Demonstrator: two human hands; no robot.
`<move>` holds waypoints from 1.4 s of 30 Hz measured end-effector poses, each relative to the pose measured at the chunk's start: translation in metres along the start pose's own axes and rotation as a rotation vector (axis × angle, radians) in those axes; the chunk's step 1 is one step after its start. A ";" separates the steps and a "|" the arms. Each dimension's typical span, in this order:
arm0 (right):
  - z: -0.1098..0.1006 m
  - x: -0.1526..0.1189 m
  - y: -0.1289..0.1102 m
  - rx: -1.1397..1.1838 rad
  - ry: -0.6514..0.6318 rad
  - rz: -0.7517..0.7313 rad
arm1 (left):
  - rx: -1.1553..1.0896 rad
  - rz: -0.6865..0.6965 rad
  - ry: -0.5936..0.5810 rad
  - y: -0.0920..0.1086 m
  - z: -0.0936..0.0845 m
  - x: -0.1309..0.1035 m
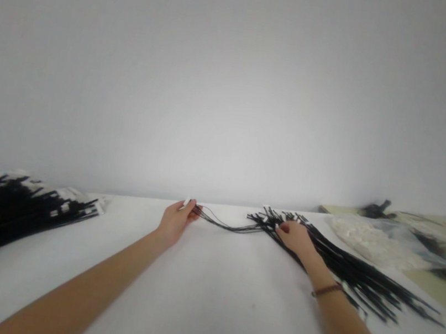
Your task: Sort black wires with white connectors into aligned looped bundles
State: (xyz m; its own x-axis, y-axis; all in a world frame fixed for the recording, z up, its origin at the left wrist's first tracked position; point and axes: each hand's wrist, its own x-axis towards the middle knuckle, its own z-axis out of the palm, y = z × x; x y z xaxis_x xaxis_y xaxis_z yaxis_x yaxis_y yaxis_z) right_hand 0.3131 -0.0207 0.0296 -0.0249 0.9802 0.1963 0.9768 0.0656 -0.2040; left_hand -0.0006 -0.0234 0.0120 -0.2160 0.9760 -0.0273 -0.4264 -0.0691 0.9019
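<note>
Reaching forward over a white tabletop, both forearms come in from the near edge, the right one wearing a brown bracelet and covering part of a bundle of black cables that fans toward the near right. Farther up, the left hand pinches thin black wires near one end, a white connector showing at its fingertips. The wires sag rightward between the hands, into the bundle's white-tipped far end. There the right hand bends its fingers inward at a small white tip; blur hides whether it grips anything. A large pile of black cables lies well apart at left, and a clear bag of white pieces sits beyond the bundle. Behind everything stands a pale wall.
</note>
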 end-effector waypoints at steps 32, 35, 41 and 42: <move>0.012 -0.004 -0.059 1.822 -0.010 0.474 | -0.046 0.067 0.133 0.018 -0.009 0.003; 0.010 0.003 -0.078 1.923 -0.001 0.514 | -0.071 0.110 0.124 0.019 -0.010 0.005; 0.012 0.023 -0.137 1.885 0.021 0.324 | -0.168 0.131 0.048 0.017 -0.015 0.014; 0.014 0.026 -0.146 1.847 0.017 0.286 | -0.172 0.123 0.019 0.016 -0.016 0.015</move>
State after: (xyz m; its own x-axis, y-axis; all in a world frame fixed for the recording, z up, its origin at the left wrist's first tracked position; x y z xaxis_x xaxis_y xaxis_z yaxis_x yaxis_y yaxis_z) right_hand 0.1668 -0.0018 0.0507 0.0902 0.9957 -0.0217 -0.4853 0.0250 -0.8740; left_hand -0.0249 -0.0134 0.0191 -0.2921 0.9539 0.0689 -0.5389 -0.2237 0.8121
